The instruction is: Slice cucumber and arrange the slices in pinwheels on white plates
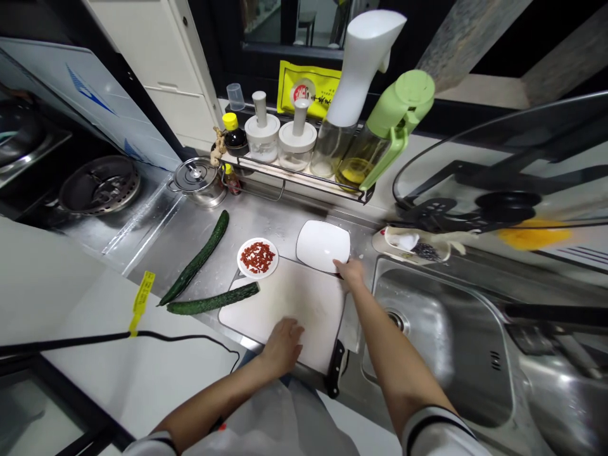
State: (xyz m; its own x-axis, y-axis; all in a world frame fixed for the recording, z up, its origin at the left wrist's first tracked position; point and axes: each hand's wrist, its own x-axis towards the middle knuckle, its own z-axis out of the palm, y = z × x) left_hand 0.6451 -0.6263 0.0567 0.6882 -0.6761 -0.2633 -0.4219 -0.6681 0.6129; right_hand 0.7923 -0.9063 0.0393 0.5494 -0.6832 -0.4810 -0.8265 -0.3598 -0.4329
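"Stainless counter, we note, with a wire-edged shelf of bottles and lidded jars behind and a steel sink at right. Where do we find the hands?"

"Right hand at the white dish, thumb and fingers clamped on its near right corner; we see little of the fingers underneath."

"Left hand?"

"Over the cutting board, fingers loosely curled, close together. We cannot tell whether they touch it."

"And the white dish?"

"By the board's far edge, right of the round plate of red pieces. We log two cucumbers: one left of the board, the nearer one reaching over its edge."
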